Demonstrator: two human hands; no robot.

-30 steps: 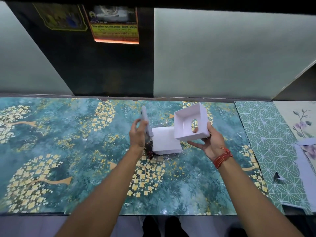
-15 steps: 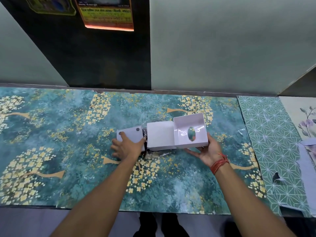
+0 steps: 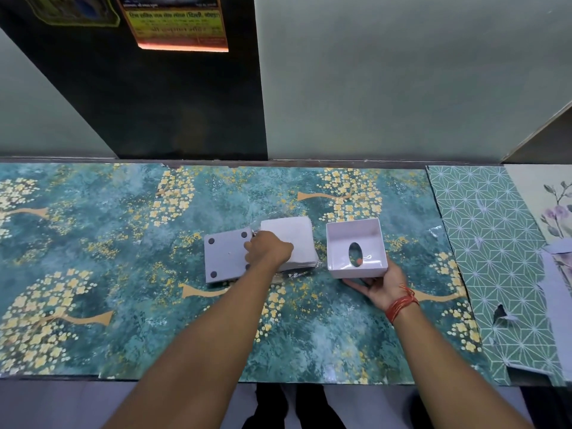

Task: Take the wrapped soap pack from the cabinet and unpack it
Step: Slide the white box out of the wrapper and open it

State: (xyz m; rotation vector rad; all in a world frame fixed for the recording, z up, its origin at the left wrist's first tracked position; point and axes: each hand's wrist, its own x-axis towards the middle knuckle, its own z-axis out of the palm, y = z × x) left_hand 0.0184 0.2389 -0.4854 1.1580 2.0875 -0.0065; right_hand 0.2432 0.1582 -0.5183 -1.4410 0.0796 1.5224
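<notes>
A white open box (image 3: 370,232) with an oval hole in its bottom rests on the patterned table (image 3: 123,274). My right hand (image 3: 382,284) holds the box from under its near edge. Left of it lies a white square block (image 3: 289,232) on crumpled clear wrap (image 3: 295,275). My left hand (image 3: 267,250) lies on the block's left part, fingers curled over its edge. A flat grey plate (image 3: 223,260) with black round feet lies face up against the block's left side, touching my fingertips.
A green star-patterned sheet (image 3: 495,243), a floral sheet (image 3: 551,205) and loose white paper (image 3: 557,292) cover the table's right end. A dark panel (image 3: 154,103) with a poster (image 3: 176,23) and pale wall panels stand behind. The table's front edge (image 3: 278,380) is near me.
The grey plate went from upright in my left hand to flat on the table. My left hand shifted right onto the white block. My right hand lowered the open box and drew it right.
</notes>
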